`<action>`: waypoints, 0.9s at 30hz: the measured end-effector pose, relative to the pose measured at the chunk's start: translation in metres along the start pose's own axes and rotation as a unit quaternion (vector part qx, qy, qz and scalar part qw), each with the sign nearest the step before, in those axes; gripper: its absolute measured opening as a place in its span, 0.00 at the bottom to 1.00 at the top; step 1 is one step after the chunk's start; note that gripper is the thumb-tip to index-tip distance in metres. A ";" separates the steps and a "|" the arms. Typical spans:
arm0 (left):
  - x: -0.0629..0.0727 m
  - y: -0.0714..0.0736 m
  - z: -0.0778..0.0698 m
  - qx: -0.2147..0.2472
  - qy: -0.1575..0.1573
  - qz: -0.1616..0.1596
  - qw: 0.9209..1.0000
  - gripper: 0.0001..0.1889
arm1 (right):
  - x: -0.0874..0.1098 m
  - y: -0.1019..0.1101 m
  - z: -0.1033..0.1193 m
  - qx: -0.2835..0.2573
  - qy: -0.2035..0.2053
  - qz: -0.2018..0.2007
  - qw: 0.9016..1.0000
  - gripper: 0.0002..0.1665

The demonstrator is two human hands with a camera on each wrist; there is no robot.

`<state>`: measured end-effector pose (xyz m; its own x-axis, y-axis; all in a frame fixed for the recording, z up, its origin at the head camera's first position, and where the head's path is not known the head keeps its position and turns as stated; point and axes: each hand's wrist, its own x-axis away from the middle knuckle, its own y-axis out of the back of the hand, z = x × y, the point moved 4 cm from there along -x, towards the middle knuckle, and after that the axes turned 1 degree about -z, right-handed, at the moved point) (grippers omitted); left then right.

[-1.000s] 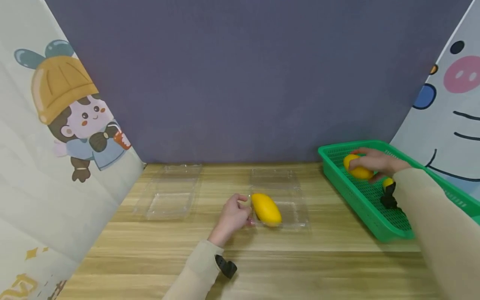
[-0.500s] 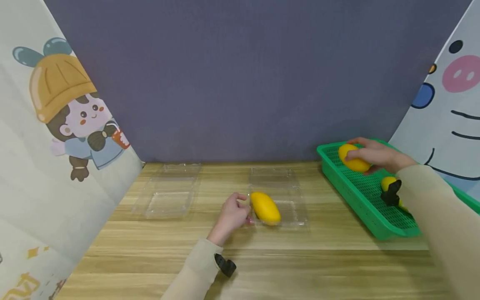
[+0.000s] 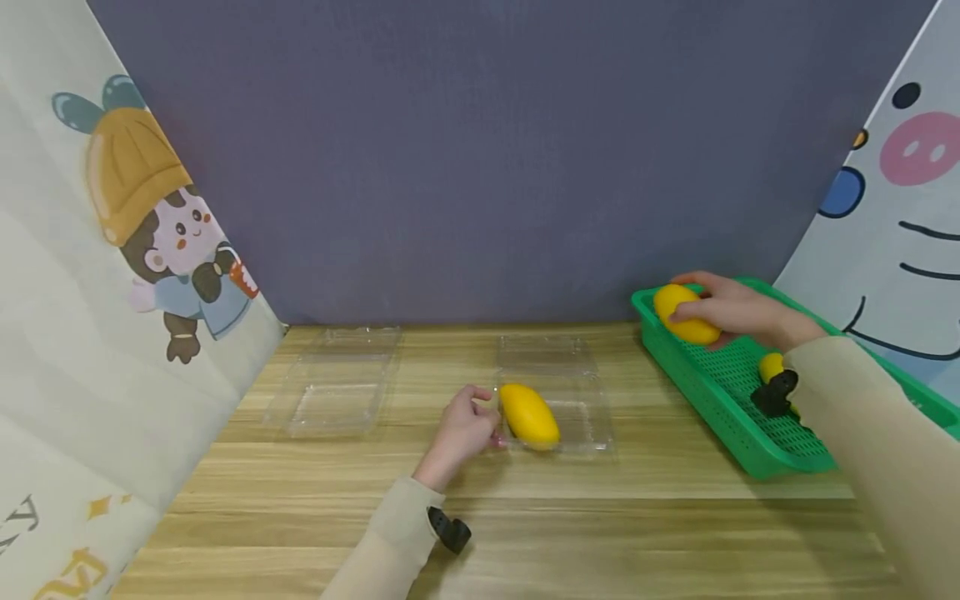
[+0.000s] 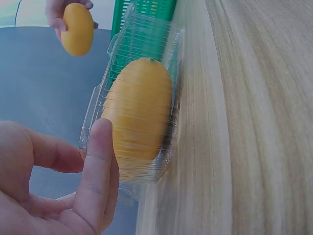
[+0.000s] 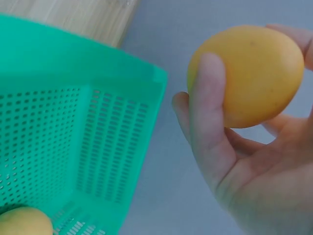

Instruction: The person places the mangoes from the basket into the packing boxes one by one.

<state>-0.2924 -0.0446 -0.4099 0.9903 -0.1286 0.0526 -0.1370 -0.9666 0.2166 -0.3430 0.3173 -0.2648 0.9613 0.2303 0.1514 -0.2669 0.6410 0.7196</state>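
Observation:
My right hand (image 3: 738, 312) grips a yellow mango (image 3: 684, 317) over the far left part of the green basket (image 3: 697, 408). In the right wrist view, the fingers and thumb curve round this mango (image 5: 257, 73). A second mango (image 3: 529, 417) lies in the left front part of an open clear plastic clamshell box (image 3: 588, 412). My left hand (image 3: 465, 429) is at that box's left side. The left wrist view shows its fingertips pinching the rim of the clear box (image 4: 93, 117), with the mango (image 4: 142, 107) behind the ribbed wall.
Another open clear box (image 3: 337, 404) lies at the left of the wooden table (image 3: 300, 517). More yellow fruit (image 3: 770, 367) sits in the basket, partly hidden by the right wrist camera. A dark wall (image 3: 465, 167) stands along the table's back edge.
My right hand has lifted the mango from inside the basket and carried it up and to the left, near the basket's far left corner. The left hand keeps its place.

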 end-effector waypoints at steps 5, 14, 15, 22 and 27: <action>0.004 -0.001 -0.003 -0.007 0.002 -0.004 1.000 0.19 | 0.002 -0.010 0.010 -0.004 0.016 0.002 1.000 0.46; 0.007 -0.003 -0.007 -0.009 0.007 -0.007 1.000 0.19 | 0.003 -0.026 0.026 -0.019 0.036 0.014 0.999 0.45; 0.006 -0.003 -0.007 -0.010 0.008 -0.008 1.000 0.20 | 0.003 -0.027 0.027 -0.023 0.038 0.016 0.999 0.45; 0.000 -0.007 -0.009 -0.012 0.011 -0.013 1.000 0.20 | -0.002 -0.035 0.035 -0.024 0.052 0.023 0.998 0.43; -0.004 -0.010 -0.010 -0.013 0.011 -0.019 1.000 0.20 | -0.009 -0.045 0.035 -0.019 0.061 0.028 0.998 0.42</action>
<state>-0.2953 -0.0325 -0.4026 0.9940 -0.0872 0.0660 -0.1009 -0.9643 0.2449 -0.3370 0.2609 -0.2743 0.9300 0.3523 0.1044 -0.3239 0.6520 0.6855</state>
